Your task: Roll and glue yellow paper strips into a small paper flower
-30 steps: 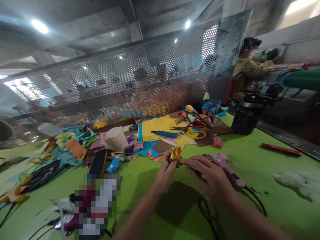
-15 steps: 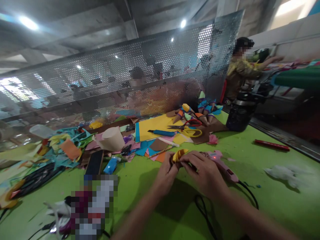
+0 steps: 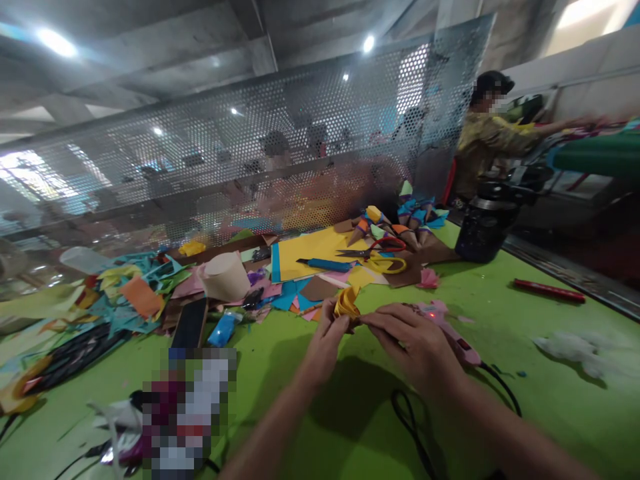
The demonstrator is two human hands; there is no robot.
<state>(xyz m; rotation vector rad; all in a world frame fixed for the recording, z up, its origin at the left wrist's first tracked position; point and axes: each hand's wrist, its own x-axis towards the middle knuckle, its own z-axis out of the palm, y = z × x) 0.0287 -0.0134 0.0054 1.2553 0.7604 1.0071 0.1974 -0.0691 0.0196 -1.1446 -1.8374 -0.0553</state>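
Note:
My left hand (image 3: 324, 343) pinches a small folded yellow piece (image 3: 347, 305) with dark lines, held above the green table (image 3: 280, 373). My right hand (image 3: 413, 333) has its fingers drawn together, their tips at the right side of the yellow piece; whether they grip it is hard to tell. A pink glue gun (image 3: 453, 335) with a small red light lies just beyond my right hand. Behind the hands are yellow-handled scissors (image 3: 385, 265), a blue cutter (image 3: 327, 265) and yellow sheets (image 3: 305, 252).
Paper scraps (image 3: 143, 297), a paper roll (image 3: 225, 277) and a phone (image 3: 189, 325) lie left. At right are a black bottle (image 3: 483, 230), a red pen (image 3: 549, 291) and white fluff (image 3: 575, 353). A perforated panel (image 3: 210, 167) stands behind; a person (image 3: 487, 133) is beyond.
The yellow piece has been turned more upright in my left hand, showing its folds. My right fingers have straightened a little. The person at the right has reached an arm further out.

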